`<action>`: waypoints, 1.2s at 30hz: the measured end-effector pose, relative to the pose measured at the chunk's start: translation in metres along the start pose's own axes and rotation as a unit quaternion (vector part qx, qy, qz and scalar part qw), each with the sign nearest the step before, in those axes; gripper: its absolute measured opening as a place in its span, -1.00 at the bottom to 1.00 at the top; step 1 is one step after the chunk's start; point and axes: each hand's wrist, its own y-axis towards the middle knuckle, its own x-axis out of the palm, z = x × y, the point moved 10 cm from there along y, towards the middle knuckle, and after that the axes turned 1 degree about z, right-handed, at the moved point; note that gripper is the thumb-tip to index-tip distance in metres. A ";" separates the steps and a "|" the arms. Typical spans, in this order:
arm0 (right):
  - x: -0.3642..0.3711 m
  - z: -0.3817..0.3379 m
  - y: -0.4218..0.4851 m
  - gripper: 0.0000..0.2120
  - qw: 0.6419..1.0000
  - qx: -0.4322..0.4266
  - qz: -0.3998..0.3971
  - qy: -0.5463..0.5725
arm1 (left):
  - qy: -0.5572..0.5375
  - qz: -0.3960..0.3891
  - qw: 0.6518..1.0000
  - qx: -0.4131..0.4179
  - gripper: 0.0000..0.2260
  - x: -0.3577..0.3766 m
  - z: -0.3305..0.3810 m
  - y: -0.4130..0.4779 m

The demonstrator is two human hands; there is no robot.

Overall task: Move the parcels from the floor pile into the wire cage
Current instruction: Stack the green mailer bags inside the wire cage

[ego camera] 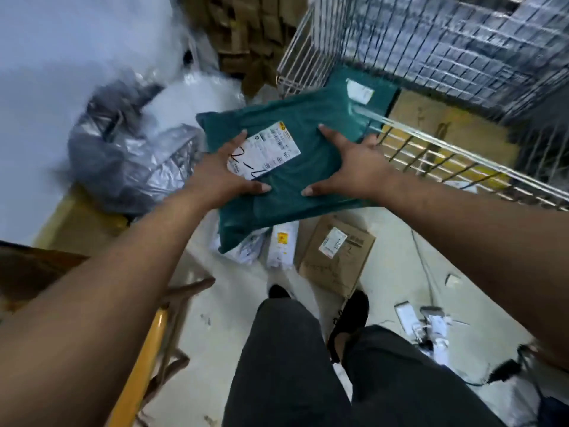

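Observation:
A dark green poly-bag parcel (pixel 308 118) with a white shipping label is held up in front of me. My left hand (pixel 221 171) grips its left side over the label, thumb on top. My right hand (pixel 351 167) grips its right side the same way. The parcel's far end reaches over the near rim of the wire cage (pixel 462 155) at the right. Inside the cage a second green parcel (pixel 363 84) lies beside a brown carton (pixel 446 124). On the floor below lie a flat brown cardboard parcel (pixel 335 257) and a small white parcel (pixel 281 248).
A heap of grey and clear plastic bags (pixel 129 149) lies at the left, on a yellow-framed cart (pixel 138 365). Stacked brown boxes (pixel 246 32) stand behind. My legs and black shoes (pixel 351 322) are on the pale floor, with scraps and a cable (pixel 431 325) at the right.

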 end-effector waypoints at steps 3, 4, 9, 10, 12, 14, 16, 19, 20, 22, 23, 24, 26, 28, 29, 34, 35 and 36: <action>-0.049 -0.013 -0.016 0.23 1.000 0.005 0.021 0.021 | -0.001 0.010 1.000 0.020 0.04 -0.035 0.043 -0.005; -0.063 -0.015 -0.021 0.24 0.999 0.008 0.026 0.023 | -0.006 0.010 1.000 0.022 0.04 -0.043 0.055 -0.006; -0.124 -0.016 -0.032 0.14 0.997 0.029 0.060 0.043 | -0.003 -0.013 0.998 0.063 0.03 -0.069 0.118 0.012; -0.137 -0.014 -0.032 0.07 0.995 0.034 0.075 0.050 | -0.005 -0.020 0.997 0.076 0.03 -0.072 0.132 0.018; -0.164 -0.009 -0.029 -0.07 0.992 0.035 0.104 0.061 | -0.020 -0.036 0.994 0.104 0.03 -0.078 0.162 0.034; -0.190 -0.001 -0.029 -0.14 0.987 0.036 0.136 0.079 | -0.035 -0.050 0.990 0.128 0.01 -0.078 0.192 0.048; -0.214 0.011 -0.034 -0.14 0.978 0.045 0.172 0.108 | -0.037 -0.063 0.986 0.151 -0.05 -0.073 0.224 0.061; -0.240 0.036 -0.037 -0.15 0.966 0.052 0.203 0.153 | -0.023 -0.070 0.982 0.176 -0.10 -0.063 0.266 0.083; -0.245 0.046 -0.036 -0.15 0.963 0.054 0.205 0.167 | -0.016 -0.074 0.980 0.183 -0.10 -0.056 0.277 0.092; -0.250 0.069 -0.027 -0.15 0.954 0.063 0.204 0.208 | -0.009 -0.085 0.977 0.195 -0.10 -0.037 0.296 0.111; -0.249 0.081 -0.020 -0.15 0.950 0.066 0.200 0.232 | -0.010 -0.091 0.976 0.198 -0.10 -0.025 0.303 0.121; -0.249 0.093 -0.012 -0.13 0.946 0.068 0.195 0.250 | -0.011 -0.095 0.975 0.200 -0.09 -0.013 0.310 0.134; -0.249 0.122 0.010 -0.07 0.946 0.076 0.194 0.247 | -0.006 -0.097 0.976 0.197 -0.08 0.013 0.320 0.160; -0.250 0.154 0.040 0.01 0.951 0.092 0.194 0.225 | -0.015 -0.098 0.977 0.190 -0.05 0.040 0.327 0.192; -0.250 0.171 0.056 0.03 0.953 0.102 0.193 0.212 | -0.023 -0.097 0.977 0.189 -0.04 0.054 0.329 0.209; -0.236 0.257 0.138 0.06 0.951 0.140 0.193 0.197 | -0.048 -0.088 0.982 0.161 0.01 0.123 0.320 0.295; -0.229 0.272 0.154 0.05 0.953 0.139 0.185 0.194 | -0.050 -0.090 0.983 0.151 0.02 0.137 0.315 0.313; -0.220 0.286 0.170 0.05 0.956 0.141 0.174 0.187 | -0.047 -0.093 0.984 0.143 0.03 0.152 0.311 0.330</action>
